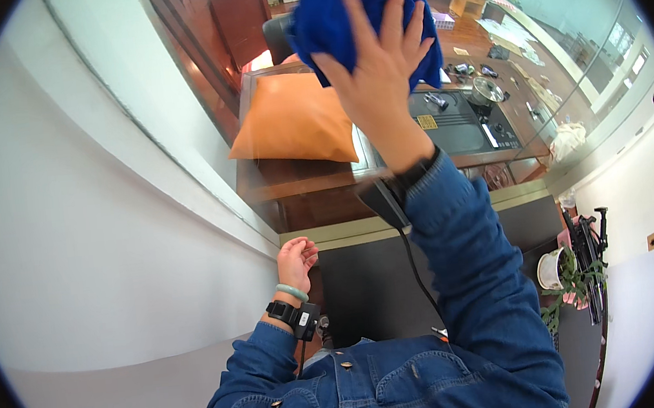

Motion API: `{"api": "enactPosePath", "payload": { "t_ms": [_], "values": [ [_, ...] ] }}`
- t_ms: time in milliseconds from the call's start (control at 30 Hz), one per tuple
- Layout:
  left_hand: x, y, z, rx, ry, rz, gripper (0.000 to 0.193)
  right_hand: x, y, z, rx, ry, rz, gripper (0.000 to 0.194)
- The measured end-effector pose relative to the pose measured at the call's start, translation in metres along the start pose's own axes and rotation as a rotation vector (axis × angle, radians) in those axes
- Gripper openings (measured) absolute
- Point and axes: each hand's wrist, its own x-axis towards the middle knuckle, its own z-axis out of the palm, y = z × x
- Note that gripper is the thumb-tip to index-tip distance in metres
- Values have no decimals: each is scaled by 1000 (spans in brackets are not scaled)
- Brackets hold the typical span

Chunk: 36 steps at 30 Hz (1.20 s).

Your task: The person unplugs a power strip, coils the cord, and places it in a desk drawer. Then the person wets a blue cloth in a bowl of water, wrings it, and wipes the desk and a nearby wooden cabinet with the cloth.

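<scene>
My right hand (380, 69) is raised with fingers spread, pressing a blue cloth (323, 9) flat against what looks like a clear glass pane (308, 197). The cloth sticks out around the fingers, and its upper end runs out of view. Low on the left, near the white wall (121, 271), my left hand (296, 259) hangs with loosely curled fingers and holds nothing visible. A pale green bangle (292, 292) circles that wrist. Both wrists carry strapped black devices with cables.
Behind the glass, an orange cushion (295, 118) lies on a wooden surface beside a black cooktop (455, 127) with a lidded pot (486, 91). Below the pane's frame (342, 238) is a dark tabletop (371, 294). A potted plant (550, 270) and a black tripod (592, 261) stand at right.
</scene>
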Motion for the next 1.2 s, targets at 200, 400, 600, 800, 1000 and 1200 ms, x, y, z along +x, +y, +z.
{"api": "enactPosePath", "payload": {
  "t_ms": [200,400,600,800,1000,1200],
  "values": [
    [2,9,-13,-34,86,39,9,-38,-25,59,-160,-188,-437,57],
    [4,13,-19,-71,97,51,9,-185,15,71,-220,-663,-968,52],
    [-3,19,-22,-24,91,47,9,-171,58,40,-141,-717,-1002,40],
    [1,60,7,14,50,177,10,26,-12,20,-326,-374,-728,84],
    [-7,112,26,3,31,364,9,134,-103,43,-235,117,-517,58],
    [-7,117,7,-23,101,356,9,41,-116,95,-141,-237,-810,58]
  ]
}}
